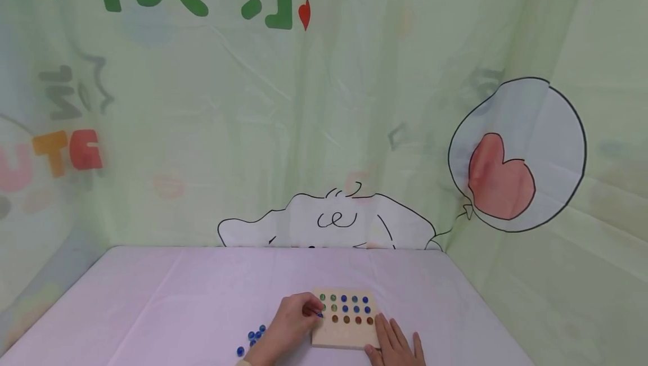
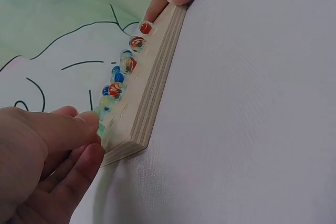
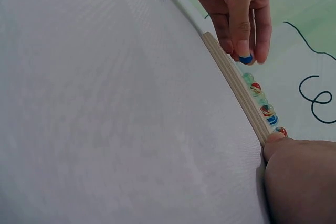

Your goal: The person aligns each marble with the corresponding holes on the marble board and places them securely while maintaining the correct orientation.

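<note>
**Blue marble [image 3: 245,59] at wooden board [image 1: 344,336]**

Our left hand [image 1: 295,315] pinches it at the board's left side; our right hand [image 1: 396,348], fingers extended, touches the board's right edge. We see loose marbles [image 1: 258,335] left of the board.

Board [image 1: 344,337]: pale wood (edge [image 2: 159,77] layer-striped). On board: green, blue, red-swirled marbles [image 2: 115,89]. Left of board: blue cluster [image 1: 251,335]. Under board: lilac-white cloth [image 1: 177,298]. Behind board: pale green curtain [image 1: 354,102].
</note>
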Demonstrator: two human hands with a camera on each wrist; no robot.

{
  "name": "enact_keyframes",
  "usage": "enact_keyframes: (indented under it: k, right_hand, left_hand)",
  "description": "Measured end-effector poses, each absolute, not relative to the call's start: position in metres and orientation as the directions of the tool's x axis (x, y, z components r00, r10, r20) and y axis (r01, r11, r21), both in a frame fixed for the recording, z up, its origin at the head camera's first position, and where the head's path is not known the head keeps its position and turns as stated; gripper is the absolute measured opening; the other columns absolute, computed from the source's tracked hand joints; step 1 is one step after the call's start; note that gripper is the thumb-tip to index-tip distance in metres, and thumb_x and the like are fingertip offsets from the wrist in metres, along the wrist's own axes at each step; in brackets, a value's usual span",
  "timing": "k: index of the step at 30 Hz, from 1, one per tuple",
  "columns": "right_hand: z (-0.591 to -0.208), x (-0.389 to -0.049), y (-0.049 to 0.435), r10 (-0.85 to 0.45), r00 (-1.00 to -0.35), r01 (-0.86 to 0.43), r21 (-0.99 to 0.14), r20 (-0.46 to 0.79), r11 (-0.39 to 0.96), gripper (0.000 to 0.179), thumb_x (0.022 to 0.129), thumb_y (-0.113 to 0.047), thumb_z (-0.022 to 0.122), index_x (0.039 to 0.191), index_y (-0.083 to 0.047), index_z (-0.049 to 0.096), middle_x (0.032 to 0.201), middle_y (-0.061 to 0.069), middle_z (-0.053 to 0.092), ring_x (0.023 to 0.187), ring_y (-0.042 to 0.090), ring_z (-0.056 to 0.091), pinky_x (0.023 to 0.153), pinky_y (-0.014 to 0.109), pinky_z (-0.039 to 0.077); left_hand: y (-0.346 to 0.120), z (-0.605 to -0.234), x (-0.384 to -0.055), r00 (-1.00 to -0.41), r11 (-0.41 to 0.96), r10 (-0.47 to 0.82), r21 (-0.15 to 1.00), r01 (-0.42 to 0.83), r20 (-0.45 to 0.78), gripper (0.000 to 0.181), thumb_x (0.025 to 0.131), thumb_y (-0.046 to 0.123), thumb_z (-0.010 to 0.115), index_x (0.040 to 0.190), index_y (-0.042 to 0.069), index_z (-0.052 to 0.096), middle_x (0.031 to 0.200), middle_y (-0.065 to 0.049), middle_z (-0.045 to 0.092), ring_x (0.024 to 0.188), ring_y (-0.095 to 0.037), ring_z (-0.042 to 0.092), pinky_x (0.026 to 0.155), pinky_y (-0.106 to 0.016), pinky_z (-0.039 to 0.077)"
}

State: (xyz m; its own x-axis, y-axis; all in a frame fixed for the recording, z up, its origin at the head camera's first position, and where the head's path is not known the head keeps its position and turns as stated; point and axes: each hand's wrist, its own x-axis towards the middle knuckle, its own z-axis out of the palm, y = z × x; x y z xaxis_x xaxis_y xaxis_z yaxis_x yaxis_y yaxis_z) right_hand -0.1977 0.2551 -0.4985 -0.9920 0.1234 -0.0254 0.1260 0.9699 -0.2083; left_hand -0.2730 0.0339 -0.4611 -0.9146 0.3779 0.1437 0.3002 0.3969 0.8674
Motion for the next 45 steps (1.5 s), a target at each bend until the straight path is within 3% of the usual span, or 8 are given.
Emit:
enact_keyframes:
  k: [22, 34, 45]
  right_hand:
    - [-0.500, -0.198, 0.255, 0.122, -0.992, 0.126, -0.208, -0.034, 0.970, 0.113, 0.061, -0.085, -0.002, 0.141, -0.009, 0.025, 0.145, 0.010, 0.029, 0.133, 0.035, 0.021, 0.102, 0.061, -0.011]
    - [-0.499, -0.197, 0.256, 0.119, -0.993, 0.121, -0.218, -0.020, 0.969, 0.114, 0.061, -0.086, -0.003, 0.141, -0.009, 0.024, 0.145, 0.010, 0.029, 0.133, 0.035, 0.021, 0.101, 0.061, -0.011]
    - [-0.499, -0.197, 0.256, 0.130, -0.991, 0.132, -0.219, -0.023, 0.967, 0.117, 0.057, -0.086, -0.003, 0.140, -0.009, 0.025, 0.144, 0.011, 0.031, 0.133, 0.035, 0.022, 0.102, 0.060, -0.012]
  left_hand:
    - [0.042, -0.470, -0.275, -0.915, 0.404, 0.353, 0.850, 0.339, 0.197, 0.024, 0.069, 0.001, 0.069, 0.088, 0.014, 0.062, 0.080, 0.003, 0.060, 0.070, -0.004, 0.053, 0.060, -0.016, 0.046]
    - [0.037, -0.459, -0.270, -0.912, 0.386, 0.350, 0.854, 0.348, 0.213, 0.023, 0.072, -0.003, 0.065, 0.090, 0.012, 0.062, 0.082, 0.001, 0.061, 0.071, -0.004, 0.054, 0.062, -0.015, 0.047]
    - [0.028, -0.452, -0.271, -0.913, 0.412, 0.354, 0.842, 0.348, 0.204, 0.019, 0.075, 0.004, 0.066, 0.092, 0.012, 0.063, 0.081, 0.005, 0.061, 0.071, -0.004, 0.053, 0.062, -0.016, 0.047]
